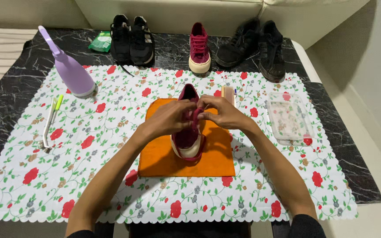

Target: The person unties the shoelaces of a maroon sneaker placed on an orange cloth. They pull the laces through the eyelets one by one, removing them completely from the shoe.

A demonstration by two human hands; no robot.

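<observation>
Both forearms reach in; left hand [169, 118] and right hand [224, 113] pinch, fingers closed, on the maroon shoe's [188, 139] tongue, apparently, atop the orange cloth [162, 158]. Tugging hard might slide cloth and shoe across the table [5, 101].

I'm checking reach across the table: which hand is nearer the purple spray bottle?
Left. The left hand grips the maroon shoe, on the side toward the purple spray bottle; the right hand is farther right.
</observation>
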